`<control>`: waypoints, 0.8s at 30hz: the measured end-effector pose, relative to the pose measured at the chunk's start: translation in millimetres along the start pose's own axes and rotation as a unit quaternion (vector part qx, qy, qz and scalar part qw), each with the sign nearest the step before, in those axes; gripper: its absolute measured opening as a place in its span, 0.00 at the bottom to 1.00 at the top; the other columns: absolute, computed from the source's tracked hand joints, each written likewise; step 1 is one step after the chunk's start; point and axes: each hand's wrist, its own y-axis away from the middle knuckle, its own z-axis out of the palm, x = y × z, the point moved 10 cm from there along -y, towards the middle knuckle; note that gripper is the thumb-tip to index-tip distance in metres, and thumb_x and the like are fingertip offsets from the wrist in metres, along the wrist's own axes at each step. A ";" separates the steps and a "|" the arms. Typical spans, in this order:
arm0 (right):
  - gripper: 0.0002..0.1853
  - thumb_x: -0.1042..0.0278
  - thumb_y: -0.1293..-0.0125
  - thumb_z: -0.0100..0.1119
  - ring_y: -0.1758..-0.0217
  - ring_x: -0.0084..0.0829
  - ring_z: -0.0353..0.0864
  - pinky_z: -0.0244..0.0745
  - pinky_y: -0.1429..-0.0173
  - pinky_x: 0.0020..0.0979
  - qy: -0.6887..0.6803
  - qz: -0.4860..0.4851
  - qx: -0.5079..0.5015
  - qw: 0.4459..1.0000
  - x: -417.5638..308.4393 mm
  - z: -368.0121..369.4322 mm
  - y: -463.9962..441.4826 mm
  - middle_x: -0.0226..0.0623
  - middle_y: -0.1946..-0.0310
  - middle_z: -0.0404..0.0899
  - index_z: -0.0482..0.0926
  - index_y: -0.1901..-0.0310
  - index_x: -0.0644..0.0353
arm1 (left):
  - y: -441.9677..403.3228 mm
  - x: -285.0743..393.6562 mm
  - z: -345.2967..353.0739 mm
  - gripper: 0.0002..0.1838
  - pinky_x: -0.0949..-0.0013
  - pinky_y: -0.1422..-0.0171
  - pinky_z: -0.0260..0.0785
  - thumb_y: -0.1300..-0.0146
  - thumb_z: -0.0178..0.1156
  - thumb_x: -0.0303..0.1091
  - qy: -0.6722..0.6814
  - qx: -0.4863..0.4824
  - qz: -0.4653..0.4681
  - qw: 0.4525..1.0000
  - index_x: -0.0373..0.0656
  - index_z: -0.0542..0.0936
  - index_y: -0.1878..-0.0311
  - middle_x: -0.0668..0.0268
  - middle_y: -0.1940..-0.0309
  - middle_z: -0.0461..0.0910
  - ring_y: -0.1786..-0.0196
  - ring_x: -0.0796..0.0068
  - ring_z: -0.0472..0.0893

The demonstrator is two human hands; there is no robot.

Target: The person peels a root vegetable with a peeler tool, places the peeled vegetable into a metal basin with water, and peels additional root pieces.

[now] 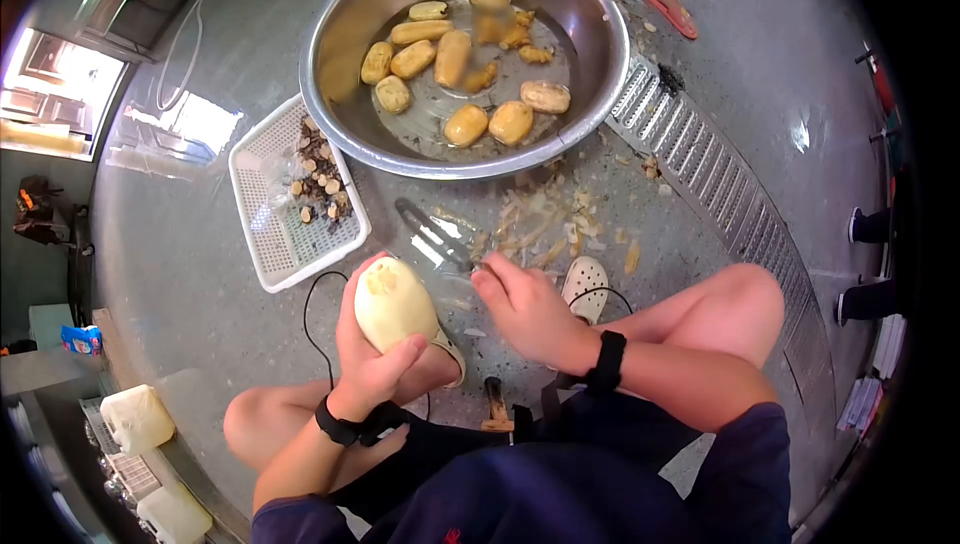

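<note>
My left hand (375, 344) is wrapped round a pale, peeled lotus root section (395, 304), its brownish end tipped up and away from me. In my right hand (530, 309), the fingers are closed on the near end of a peeler (435, 234) with a grey frame. The peeler points up and to the left, apart from the lotus root. Beyond both hands stands a large metal basin (465, 166) with shallow water. Several brownish lotus root sections (512, 123) and knobbly pieces like ginger (536, 55) lie in it.
A white plastic basket (290, 254) with dark trimmings and cut ends stands left of the basin. Peelings (550, 219) litter the wet floor. A metal drain grate (700, 164) runs along the right. Another person's foot in a pink sandal (672, 12) is at the top right.
</note>
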 end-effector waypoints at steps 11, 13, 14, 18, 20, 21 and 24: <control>0.17 0.51 0.25 0.61 0.72 0.46 0.84 0.75 0.73 0.43 0.121 -0.177 0.004 0.977 -47.8 1.0 12.3 0.38 0.73 0.80 0.72 0.61 0.56 | 0.2 -1.0 2.8 0.48 0.61 0.29 0.71 0.43 0.72 0.24 -0.043 -0.017 -0.011 0.999 0.33 0.58 0.21 0.57 0.33 0.73 0.33 0.68 0.76; 0.17 0.51 0.25 0.61 0.71 0.46 0.84 0.75 0.72 0.44 0.141 -0.169 -0.007 0.976 -46.3 0.9 11.3 0.38 0.73 0.80 0.72 0.61 0.56 | 0.8 -2.2 1.9 0.47 0.61 0.29 0.71 0.43 0.71 0.24 -0.059 -0.021 -0.002 0.998 0.33 0.58 0.21 0.57 0.34 0.73 0.34 0.68 0.76; 0.17 0.50 0.25 0.60 0.71 0.46 0.85 0.75 0.72 0.44 0.152 -0.164 -0.011 0.975 -45.5 0.8 11.0 0.38 0.72 0.81 0.73 0.61 0.56 | 1.0 -3.8 1.6 0.47 0.62 0.29 0.71 0.43 0.71 0.24 -0.065 -0.021 -0.001 0.998 0.33 0.58 0.21 0.57 0.34 0.73 0.34 0.68 0.76; 0.18 0.50 0.23 0.58 0.71 0.49 0.85 0.75 0.71 0.48 0.134 -0.095 -0.009 0.986 -25.7 7.7 7.6 0.41 0.73 0.82 0.73 0.60 0.57 | -2.7 1.7 7.9 0.46 0.62 0.30 0.71 0.43 0.72 0.25 -0.107 0.012 0.020 0.994 0.33 0.60 0.23 0.56 0.34 0.73 0.35 0.67 0.76; 0.18 0.50 0.22 0.57 0.71 0.52 0.85 0.75 0.70 0.50 0.132 -0.028 -0.017 0.991 -6.3 10.0 2.7 0.43 0.74 0.83 0.73 0.60 0.58 | 0.7 -8.0 3.3 0.46 0.62 0.31 0.71 0.44 0.72 0.26 -0.183 0.023 0.042 0.982 0.33 0.60 0.23 0.56 0.35 0.73 0.36 0.67 0.77; 0.18 0.50 0.22 0.57 0.71 0.52 0.84 0.75 0.70 0.51 0.128 -0.028 -0.013 0.991 -3.4 11.8 3.5 0.43 0.75 0.83 0.73 0.60 0.58 | 1.0 -8.2 2.1 0.46 0.62 0.31 0.71 0.44 0.72 0.26 -0.221 0.028 0.055 0.973 0.33 0.61 0.24 0.56 0.35 0.73 0.36 0.66 0.77; 0.17 0.50 0.22 0.56 0.72 0.53 0.84 0.75 0.70 0.52 0.118 -0.032 0.003 0.992 0.7 10.2 6.7 0.44 0.76 0.83 0.73 0.59 0.58 | 0.9 -14.6 2.9 0.45 0.62 0.33 0.71 0.45 0.72 0.28 -0.172 0.022 0.002 0.985 0.33 0.61 0.24 0.58 0.37 0.75 0.38 0.65 0.78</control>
